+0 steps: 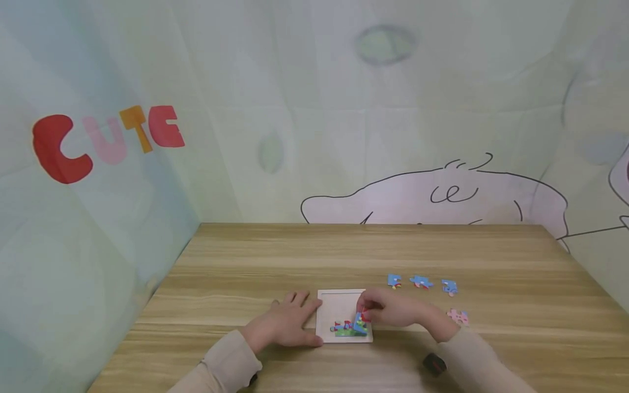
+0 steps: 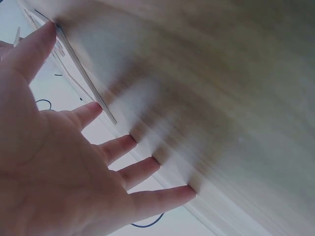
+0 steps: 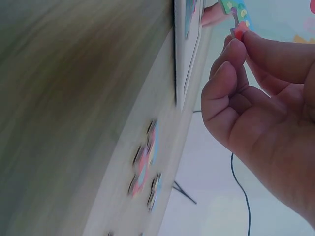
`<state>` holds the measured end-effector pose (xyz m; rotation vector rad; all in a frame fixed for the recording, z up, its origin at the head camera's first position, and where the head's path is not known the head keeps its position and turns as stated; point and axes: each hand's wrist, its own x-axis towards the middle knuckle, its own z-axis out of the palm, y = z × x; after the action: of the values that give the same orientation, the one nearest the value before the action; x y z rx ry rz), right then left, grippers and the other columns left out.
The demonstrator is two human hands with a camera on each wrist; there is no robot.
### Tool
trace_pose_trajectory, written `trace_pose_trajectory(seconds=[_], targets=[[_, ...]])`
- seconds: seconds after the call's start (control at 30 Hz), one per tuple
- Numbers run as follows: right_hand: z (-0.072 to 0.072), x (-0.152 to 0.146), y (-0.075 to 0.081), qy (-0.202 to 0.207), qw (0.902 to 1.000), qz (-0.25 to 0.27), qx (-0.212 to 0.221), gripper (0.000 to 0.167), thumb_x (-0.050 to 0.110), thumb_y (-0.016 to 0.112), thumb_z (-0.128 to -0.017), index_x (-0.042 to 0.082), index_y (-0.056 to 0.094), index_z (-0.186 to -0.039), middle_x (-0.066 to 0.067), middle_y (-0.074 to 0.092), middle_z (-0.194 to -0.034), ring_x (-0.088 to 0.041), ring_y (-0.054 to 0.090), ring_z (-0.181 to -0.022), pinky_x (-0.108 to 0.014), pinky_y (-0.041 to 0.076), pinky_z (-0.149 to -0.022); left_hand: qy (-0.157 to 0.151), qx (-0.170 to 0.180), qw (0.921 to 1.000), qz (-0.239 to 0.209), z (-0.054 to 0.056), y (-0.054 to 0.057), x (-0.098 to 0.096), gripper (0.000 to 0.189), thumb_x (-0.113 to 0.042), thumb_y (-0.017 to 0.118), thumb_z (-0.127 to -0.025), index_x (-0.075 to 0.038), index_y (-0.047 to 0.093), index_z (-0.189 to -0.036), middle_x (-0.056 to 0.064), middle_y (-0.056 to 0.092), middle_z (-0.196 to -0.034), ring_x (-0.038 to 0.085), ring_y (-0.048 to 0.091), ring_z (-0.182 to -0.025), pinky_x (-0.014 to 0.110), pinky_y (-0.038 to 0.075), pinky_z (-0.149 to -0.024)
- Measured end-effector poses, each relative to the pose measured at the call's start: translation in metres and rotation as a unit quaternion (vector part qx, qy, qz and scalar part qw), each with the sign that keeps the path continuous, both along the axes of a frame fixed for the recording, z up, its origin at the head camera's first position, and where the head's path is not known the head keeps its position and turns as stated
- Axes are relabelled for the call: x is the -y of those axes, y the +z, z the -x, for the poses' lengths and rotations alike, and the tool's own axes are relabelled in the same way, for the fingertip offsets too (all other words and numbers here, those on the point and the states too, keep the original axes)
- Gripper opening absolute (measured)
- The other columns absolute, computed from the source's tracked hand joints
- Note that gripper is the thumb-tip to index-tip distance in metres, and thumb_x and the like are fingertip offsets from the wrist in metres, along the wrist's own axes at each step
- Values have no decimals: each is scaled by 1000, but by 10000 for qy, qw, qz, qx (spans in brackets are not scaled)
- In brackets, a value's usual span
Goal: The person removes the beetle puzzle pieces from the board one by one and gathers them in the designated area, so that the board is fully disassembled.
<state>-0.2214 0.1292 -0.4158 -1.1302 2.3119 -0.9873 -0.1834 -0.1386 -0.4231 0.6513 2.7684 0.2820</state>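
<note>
A shallow white puzzle tray (image 1: pixel 326 305) lies on the table, with joined green and blue jigsaw pieces (image 1: pixel 342 331) along its near edge. Over the tray's right side my right hand (image 1: pixel 390 307) pinches a jigsaw piece (image 1: pixel 360 323) between thumb and fingers. That piece, blue and green with a red part, is tilted above the others; in the right wrist view its corner (image 3: pixel 239 14) shows past the fingertips. My left hand (image 1: pixel 293 319) is spread, its thumb and index fingertip touching the tray's left edge. In the left wrist view the other fingertips (image 2: pixel 187 192) rest on the tabletop.
Beyond the tray at the right lie loose jigsaw pieces: a blue one (image 1: pixel 394 280), another blue one (image 1: pixel 421 281) and a third (image 1: pixel 449 287). A pink piece (image 1: pixel 457 316) lies near the right wrist. A dark object (image 1: pixel 434 364) sits by the right sleeve.
</note>
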Motion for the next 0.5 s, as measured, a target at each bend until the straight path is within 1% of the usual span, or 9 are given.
trace_pose_trajectory(seconds=[0.23,0.33,0.5], targets=[[-6,-24,-5,60,9999,102,17,9,3,56,-94,9,59,-88,10,51,-79,0,46,-73,-20,43,-67,-18,-15,10000,3,-1,2,0,80,-56,68,-79,-13,44,-142,21,37,-147,43,33,-135,70,31,-97],[-9,-32,-7,-7,10000,60,-24,8,5,59,-93,12,60,-89,12,53,-80,0,47,-74,-20,44,-68,-12,-22,10000,22,-1,1,0,80,-57,67,-79,-13,44,-142,21,36,-147,43,33,-135,70,32,-97],[-14,-41,-10,-107,9998,-86,136,7,10,59,-94,15,61,-89,12,54,-80,1,48,-74,-20,45,-67,2,-19,10000,37,-1,1,0,81,-57,68,-79,-13,44,-143,20,36,-147,43,33,-135,70,31,-97]])
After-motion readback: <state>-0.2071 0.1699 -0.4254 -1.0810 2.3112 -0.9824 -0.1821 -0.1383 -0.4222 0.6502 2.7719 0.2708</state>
